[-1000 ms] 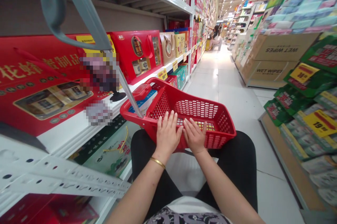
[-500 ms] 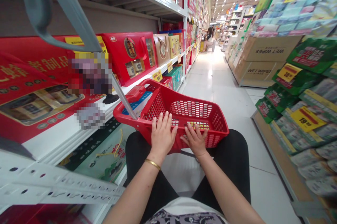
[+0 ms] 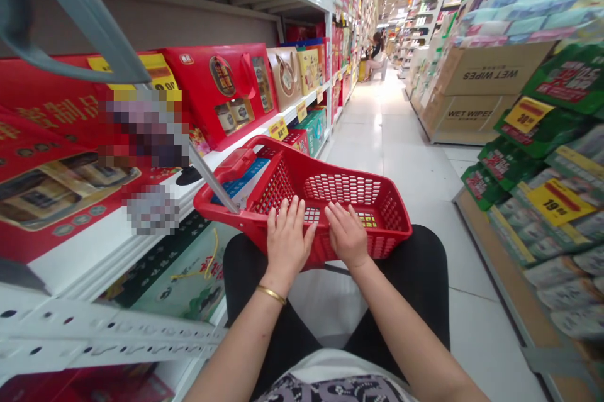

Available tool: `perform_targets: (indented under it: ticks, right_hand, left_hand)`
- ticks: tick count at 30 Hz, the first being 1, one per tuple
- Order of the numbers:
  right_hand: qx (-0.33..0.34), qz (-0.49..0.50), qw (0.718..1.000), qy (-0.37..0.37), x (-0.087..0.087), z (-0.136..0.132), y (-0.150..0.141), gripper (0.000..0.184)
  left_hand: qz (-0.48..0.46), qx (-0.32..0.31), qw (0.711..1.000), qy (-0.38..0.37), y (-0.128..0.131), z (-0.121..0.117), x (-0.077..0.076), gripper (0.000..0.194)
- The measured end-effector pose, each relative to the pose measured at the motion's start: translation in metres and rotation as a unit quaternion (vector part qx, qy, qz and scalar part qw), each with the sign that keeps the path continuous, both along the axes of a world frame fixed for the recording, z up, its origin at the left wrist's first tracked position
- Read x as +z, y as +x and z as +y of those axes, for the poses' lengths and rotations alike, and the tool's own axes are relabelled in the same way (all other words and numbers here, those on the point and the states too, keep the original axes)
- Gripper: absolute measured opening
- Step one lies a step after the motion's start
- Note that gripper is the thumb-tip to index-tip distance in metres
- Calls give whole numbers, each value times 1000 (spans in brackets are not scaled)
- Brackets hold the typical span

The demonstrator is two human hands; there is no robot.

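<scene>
A red plastic shopping basket (image 3: pixel 340 169) with perforated sides stands across my knees' front, between my black-clad legs. My left hand (image 3: pixel 289 240), with a gold bangle at the wrist, lies flat on the basket's near rim, fingers stretched out. To its right, my right hand (image 3: pixel 346 235) rests on the same rim with fingers extended and held fairly close. Neither hand holds anything. A grey pull handle (image 3: pixel 80 18) on a metal rod rises from the basket's left end. At that end a blue-and-white printed panel (image 3: pixel 248 182) shows.
Shelves on the left carry red gift boxes (image 3: pixel 221 94) and price tags. On the right are stacked green packs (image 3: pixel 566 94) and wet wipes cartons (image 3: pixel 481 68). A tiled aisle (image 3: pixel 372 112) runs ahead, with a seated person (image 3: pixel 376 56) far down it.
My right hand has shifted slightly left along the rim, its fingers drawing closer together. The view has moved a little, and the pull handle appears further left. My left hand stays on the rim.
</scene>
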State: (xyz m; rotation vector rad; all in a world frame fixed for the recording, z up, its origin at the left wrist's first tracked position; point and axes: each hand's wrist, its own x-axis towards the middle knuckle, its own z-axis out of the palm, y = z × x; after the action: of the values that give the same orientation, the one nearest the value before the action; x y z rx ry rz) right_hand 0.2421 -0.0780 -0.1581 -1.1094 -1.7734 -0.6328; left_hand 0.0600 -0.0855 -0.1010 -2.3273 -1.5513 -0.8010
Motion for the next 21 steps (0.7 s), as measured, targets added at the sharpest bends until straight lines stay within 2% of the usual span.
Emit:
perform_targets:
  ticks: [3,7,10,12,17,21]
  right_hand:
    - [-19,-19,1000,-6,-8,-2,13,57]
    - [-58,-49,997,-30,-19,-16,57,52]
    - [-131,-9,991,-39,-18,-28,92,51]
    - [-166,26,985,-45,-13,-32,106,51]
    - [-162,-7,982,-92,0,-33,111,43]
    - [-159,-25,983,-92,-2,-44,115,42]
  left_hand:
    - [5,0,1000,3,-1,0,0,59]
    - [17,-1,1000,6,-2,1,-1,59]
    - [9,-8,1000,10,-2,1,-1,58]
    - [-6,-10,1000,12,0,1,-1,56]
    - [-45,-13,999,10,8,0,1,41]
    - [-51,-18,999,6,9,-5,2,38]
